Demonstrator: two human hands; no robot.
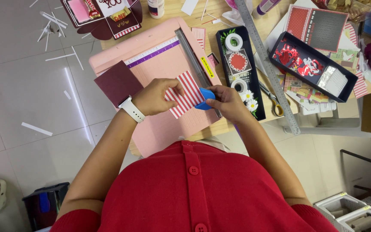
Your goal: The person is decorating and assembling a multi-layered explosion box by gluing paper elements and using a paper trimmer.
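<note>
A pink paper trimmer board lies on the wooden table in front of me. My left hand, with a white watch on the wrist, presses a red-and-white striped paper flat on the board. My right hand grips the blue cutter slider on the grey rail, at the striped paper's right edge. A dark maroon card rests on the board's left side.
A long metal ruler lies diagonally to the right. Black trays hold tape rolls, paper flowers and red cutouts. Scissors sit by the ruler. A decorated box stands at the far left. Paper strips litter the tiled floor.
</note>
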